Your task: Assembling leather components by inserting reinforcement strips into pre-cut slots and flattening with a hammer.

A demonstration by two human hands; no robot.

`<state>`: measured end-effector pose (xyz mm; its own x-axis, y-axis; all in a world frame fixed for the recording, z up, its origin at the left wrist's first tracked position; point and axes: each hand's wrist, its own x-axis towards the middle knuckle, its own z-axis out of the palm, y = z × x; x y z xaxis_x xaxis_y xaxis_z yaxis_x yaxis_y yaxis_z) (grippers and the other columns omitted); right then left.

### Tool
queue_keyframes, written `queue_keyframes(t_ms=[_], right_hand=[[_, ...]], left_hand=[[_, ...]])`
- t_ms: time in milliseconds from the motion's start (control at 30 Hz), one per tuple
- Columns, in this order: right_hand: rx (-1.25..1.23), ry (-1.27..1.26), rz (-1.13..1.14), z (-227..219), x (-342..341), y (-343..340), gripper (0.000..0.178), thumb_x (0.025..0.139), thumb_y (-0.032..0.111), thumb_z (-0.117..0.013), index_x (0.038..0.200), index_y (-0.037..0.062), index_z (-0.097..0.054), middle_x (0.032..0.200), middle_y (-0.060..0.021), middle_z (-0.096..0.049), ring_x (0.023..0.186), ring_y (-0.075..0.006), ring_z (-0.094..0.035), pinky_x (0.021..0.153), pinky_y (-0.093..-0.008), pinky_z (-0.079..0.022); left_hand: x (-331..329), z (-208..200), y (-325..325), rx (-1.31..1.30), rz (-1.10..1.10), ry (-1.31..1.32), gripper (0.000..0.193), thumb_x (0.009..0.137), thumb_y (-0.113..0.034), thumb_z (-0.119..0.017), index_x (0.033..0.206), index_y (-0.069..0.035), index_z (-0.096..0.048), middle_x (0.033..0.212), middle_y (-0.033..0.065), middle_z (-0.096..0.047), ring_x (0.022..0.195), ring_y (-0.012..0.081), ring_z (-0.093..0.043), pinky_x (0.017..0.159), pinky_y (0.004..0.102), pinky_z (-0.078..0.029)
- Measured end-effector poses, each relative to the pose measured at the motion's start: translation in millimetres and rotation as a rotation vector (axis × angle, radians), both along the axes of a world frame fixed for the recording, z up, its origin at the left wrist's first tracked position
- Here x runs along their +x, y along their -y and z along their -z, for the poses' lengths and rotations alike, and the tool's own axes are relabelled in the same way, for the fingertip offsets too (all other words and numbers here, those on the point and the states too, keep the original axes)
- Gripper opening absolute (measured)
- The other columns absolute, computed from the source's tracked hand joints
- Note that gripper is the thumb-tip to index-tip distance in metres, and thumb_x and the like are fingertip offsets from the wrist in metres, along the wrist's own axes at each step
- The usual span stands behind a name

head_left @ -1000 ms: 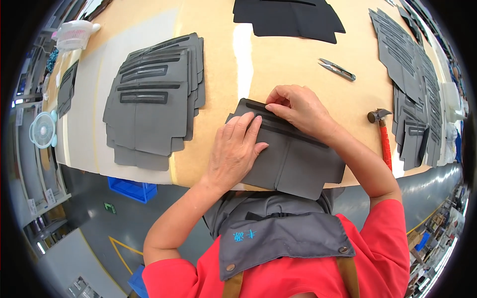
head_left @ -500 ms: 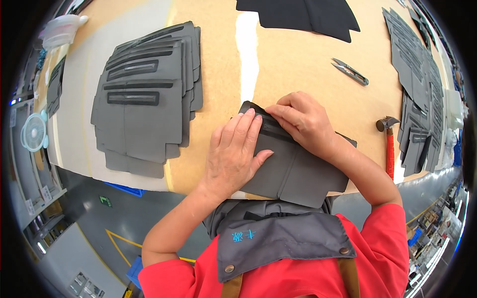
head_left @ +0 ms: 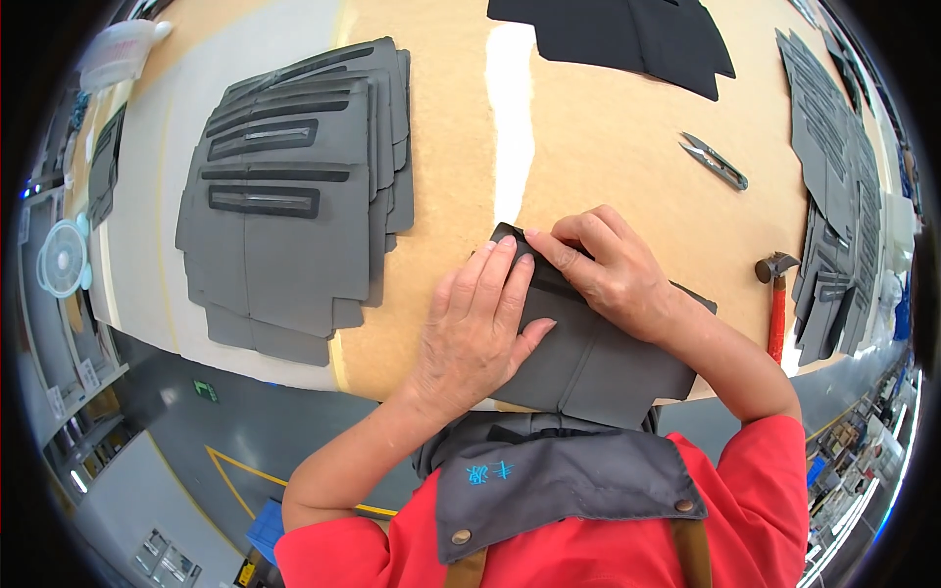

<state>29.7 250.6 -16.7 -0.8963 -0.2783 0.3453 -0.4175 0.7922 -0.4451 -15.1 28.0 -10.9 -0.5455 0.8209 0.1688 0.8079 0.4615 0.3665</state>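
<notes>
A dark grey fabric panel [head_left: 618,370] lies at the table's near edge, with a crease down it and a black strip near its far edge. My left hand [head_left: 477,318] rests flat on its left side, fingers stretched toward the far left corner and thumb apart. Close to those fingertips, my right hand [head_left: 616,279] pinches the panel's far edge between thumb and curled fingers. That hand and its forearm cover part of the strip and the panel's right side.
Stacked grey panels [head_left: 294,255] with black-framed slots lie to the left. At right are thread snips [head_left: 714,162], a red-handled hammer [head_left: 776,309] and more grey panels [head_left: 831,167]. A black piece [head_left: 627,39] sits at the far side of the tan tabletop [head_left: 431,284].
My right fingertips have shifted slightly left along the panel's far edge, closer to its corner and my left fingertips. The whole view has shifted a little.
</notes>
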Motion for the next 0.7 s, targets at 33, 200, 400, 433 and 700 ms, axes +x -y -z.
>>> queue_keyframes(t_ms=[33, 200, 400, 433, 700], right_hand=[[0.0, 0.0, -0.003, 0, -1, 1, 0.046, 0.077, 0.004, -0.069, 0.123, -0.003, -0.067, 0.105, -0.011, -0.059, 0.088, -0.0266, -0.056, 0.079, -0.0361, -0.053], [0.104, -0.018, 0.001, -4, -2, 8, 0.052, 0.075, 0.008, -0.073, 0.125, -0.0035, -0.066, 0.105, -0.0106, -0.058, 0.088, -0.0245, -0.055, 0.08, -0.0348, -0.052], [0.001, 0.063, 0.012, -9, -11, 13, 0.051, 0.077, 0.0, -0.074, 0.128, 0.0016, -0.067, 0.105, -0.0112, -0.059, 0.087, -0.0266, -0.058, 0.076, -0.0363, -0.053], [0.001, 0.063, 0.015, -8, -6, 11, 0.051, 0.077, 0.0, -0.074, 0.128, 0.0016, -0.067, 0.105, -0.0112, -0.059, 0.087, -0.0266, -0.058, 0.076, -0.0363, -0.053], [-0.107, 0.04, 0.064, 1, 8, -6, 0.041, 0.08, 0.001, -0.071, 0.12, 0.0035, -0.069, 0.104, -0.0089, -0.062, 0.089, -0.0275, -0.06, 0.079, -0.0368, -0.054]], left_hand=[[0, 0, 0, 0.0, -0.003, 0.0, 0.066, 0.091, -0.038, -0.074, 0.143, -0.002, -0.054, 0.147, 0.0147, -0.051, 0.134, 0.0316, -0.05, 0.108, 0.0448, -0.04], [2, 0, 1, -0.011, 0.0, 0.005, 0.065, 0.089, -0.037, -0.075, 0.141, -0.002, -0.056, 0.143, 0.0148, -0.052, 0.134, 0.0316, -0.05, 0.108, 0.0447, -0.04], [-1, 0, 3, 0.012, 0.002, 0.017, 0.067, 0.089, -0.035, -0.076, 0.143, -0.002, -0.053, 0.143, 0.0148, -0.053, 0.133, 0.0315, -0.05, 0.107, 0.0433, -0.041], [-3, 0, 4, 0.012, 0.005, 0.017, 0.067, 0.089, -0.035, -0.076, 0.143, -0.002, -0.053, 0.143, 0.0148, -0.053, 0.133, 0.0315, -0.05, 0.107, 0.0433, -0.041], [-12, -10, -12, -0.02, -0.086, 0.033, 0.066, 0.091, -0.034, -0.074, 0.144, -0.001, -0.052, 0.132, 0.0126, -0.055, 0.117, 0.0315, -0.054, 0.099, 0.0431, -0.042]])
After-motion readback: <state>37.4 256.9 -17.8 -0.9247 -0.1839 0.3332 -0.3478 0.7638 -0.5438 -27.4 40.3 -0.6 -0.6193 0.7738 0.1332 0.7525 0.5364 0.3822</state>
